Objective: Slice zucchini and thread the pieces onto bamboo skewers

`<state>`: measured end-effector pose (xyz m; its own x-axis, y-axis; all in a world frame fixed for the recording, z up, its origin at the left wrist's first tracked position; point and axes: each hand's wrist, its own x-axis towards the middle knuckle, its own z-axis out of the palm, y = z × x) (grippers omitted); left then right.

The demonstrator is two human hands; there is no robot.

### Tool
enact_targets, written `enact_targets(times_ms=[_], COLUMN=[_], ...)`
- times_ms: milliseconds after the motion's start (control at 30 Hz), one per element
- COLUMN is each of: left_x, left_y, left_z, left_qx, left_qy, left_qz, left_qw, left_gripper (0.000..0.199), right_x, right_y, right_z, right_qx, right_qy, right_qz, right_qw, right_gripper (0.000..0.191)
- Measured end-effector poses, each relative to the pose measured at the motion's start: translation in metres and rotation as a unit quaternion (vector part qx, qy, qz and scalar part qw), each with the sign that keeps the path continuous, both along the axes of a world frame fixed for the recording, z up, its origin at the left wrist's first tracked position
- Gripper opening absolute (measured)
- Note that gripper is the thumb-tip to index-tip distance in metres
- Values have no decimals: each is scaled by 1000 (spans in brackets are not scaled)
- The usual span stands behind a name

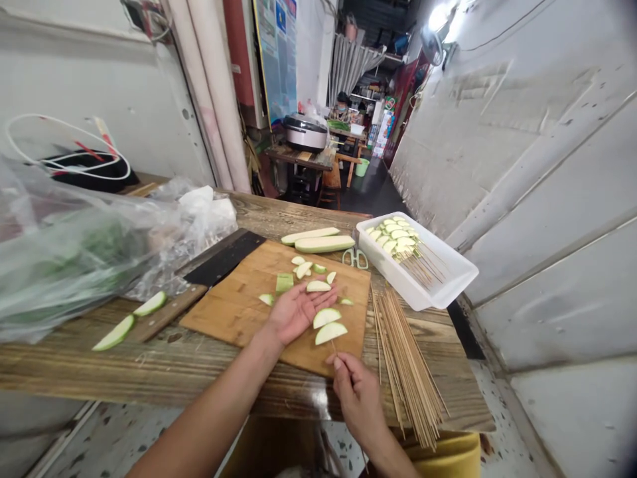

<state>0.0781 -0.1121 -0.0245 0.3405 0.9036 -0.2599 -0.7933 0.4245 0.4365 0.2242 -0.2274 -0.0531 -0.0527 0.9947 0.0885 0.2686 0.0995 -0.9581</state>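
Note:
My right hand [355, 392] is closed in a pinch around a thin bamboo skewer [333, 344]. Two half-moon zucchini slices [331, 333] are threaded on its far end. Palm up over the wooden cutting board [223, 305], my left hand [297, 312] has its fingers stretched out. Another zucchini slice [318, 286] is at its fingertips; whether it rests on them or on the board, I cannot tell. Several more pieces [302, 269] and a squarish green chunk [284, 283] lie beyond that hand.
A loose bundle of skewers [405, 365] lies on the right. Behind it, a white tray [448, 265] holds skewered slices. Halved zucchini [323, 243] and scissors [355, 257] sit beyond the board. A cleaver [223, 255] and plastic bags [89, 245] are on the left.

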Motion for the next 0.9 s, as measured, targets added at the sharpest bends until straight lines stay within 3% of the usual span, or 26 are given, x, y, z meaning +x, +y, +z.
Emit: enact_targets(times_ms=[233, 900], left_x=[-2, 0], left_y=[3, -1], left_z=[-5, -3], left_qx=[1, 0], left_qy=[-2, 35], left_qz=[4, 26], left_qw=[1000, 999], left_gripper=[41, 27], right_x=[-1, -3], right_y=[2, 6], right_z=[3, 4], right_qx=[-12, -40], right_qy=[-10, 6], right_qz=[-8, 2], right_qw=[1000, 999], right_gripper=[29, 32])
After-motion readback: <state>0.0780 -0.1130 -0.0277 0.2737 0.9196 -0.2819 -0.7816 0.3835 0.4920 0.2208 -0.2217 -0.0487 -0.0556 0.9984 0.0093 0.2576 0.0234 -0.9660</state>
